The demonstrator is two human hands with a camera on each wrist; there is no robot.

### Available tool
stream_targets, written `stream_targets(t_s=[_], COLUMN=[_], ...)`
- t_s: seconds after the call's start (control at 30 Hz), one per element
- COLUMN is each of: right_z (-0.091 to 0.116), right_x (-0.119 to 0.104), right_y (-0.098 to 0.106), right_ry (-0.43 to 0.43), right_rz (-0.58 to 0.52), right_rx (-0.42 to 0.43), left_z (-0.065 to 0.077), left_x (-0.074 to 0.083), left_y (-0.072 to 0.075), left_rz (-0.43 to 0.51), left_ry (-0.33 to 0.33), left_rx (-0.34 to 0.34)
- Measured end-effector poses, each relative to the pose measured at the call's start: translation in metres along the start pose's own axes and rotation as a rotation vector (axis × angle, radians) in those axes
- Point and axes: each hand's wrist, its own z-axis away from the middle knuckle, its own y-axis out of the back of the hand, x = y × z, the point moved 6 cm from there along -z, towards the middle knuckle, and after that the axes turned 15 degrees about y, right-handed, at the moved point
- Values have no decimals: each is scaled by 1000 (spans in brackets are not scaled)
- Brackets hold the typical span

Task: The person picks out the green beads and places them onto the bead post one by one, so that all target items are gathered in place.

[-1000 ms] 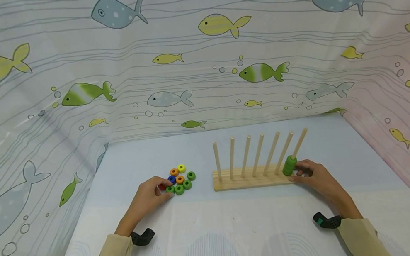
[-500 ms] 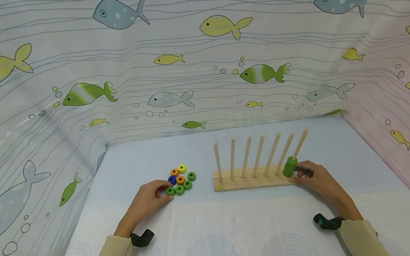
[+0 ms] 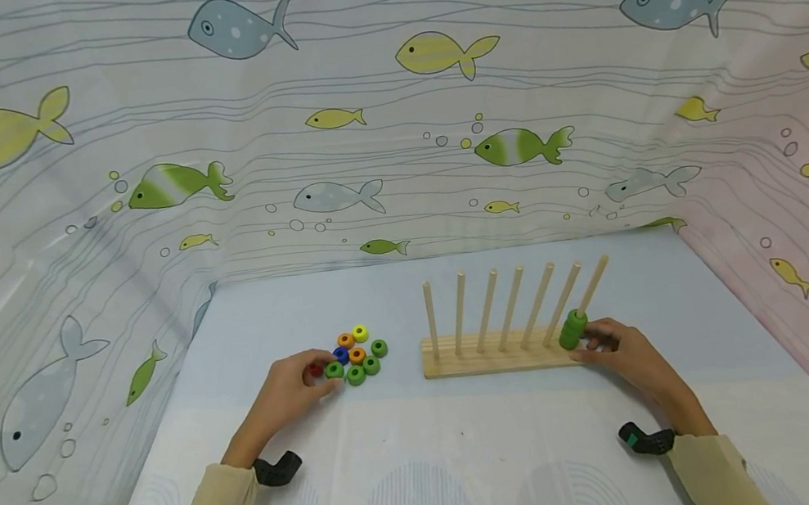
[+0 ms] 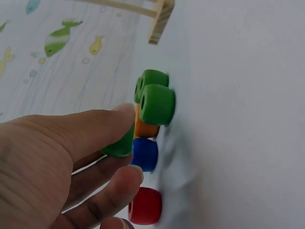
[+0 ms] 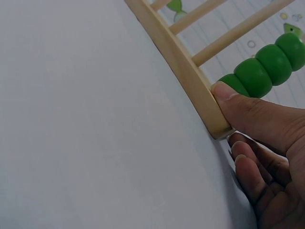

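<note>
Your left grip pinches a green bead, the loose beads just beside it. Your right grip holds the wooden rack's end, next to the stacked beads.

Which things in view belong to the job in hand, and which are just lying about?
Apparently in the job:
left hand, pinching a green bead
right hand, gripping the end of the wooden peg rack
green stack on the rack
loose green beads

Nearby, role unclear:
orange beads
blue bead
yellow bead
red bead
</note>
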Motion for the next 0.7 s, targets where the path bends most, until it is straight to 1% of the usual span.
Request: stream_targets(t_s=[0.03,0.27,0.47,0.7], right_z=[0,-1,0,1], right_x=[0,0,0,0], right_y=[0,1,1,0], right_ry=[1,14,17,20], right_rz=[0,8,5,-3], right_rx=[1,1,6,7], left_z=[0,-2,-3,-5], left_x=[2,11,21,33], left_y=[1,5,12,17], left_rz=[5,35,81,115], left_ry=[-7,-3,-41,-70], left_rx=[3,18,56,77])
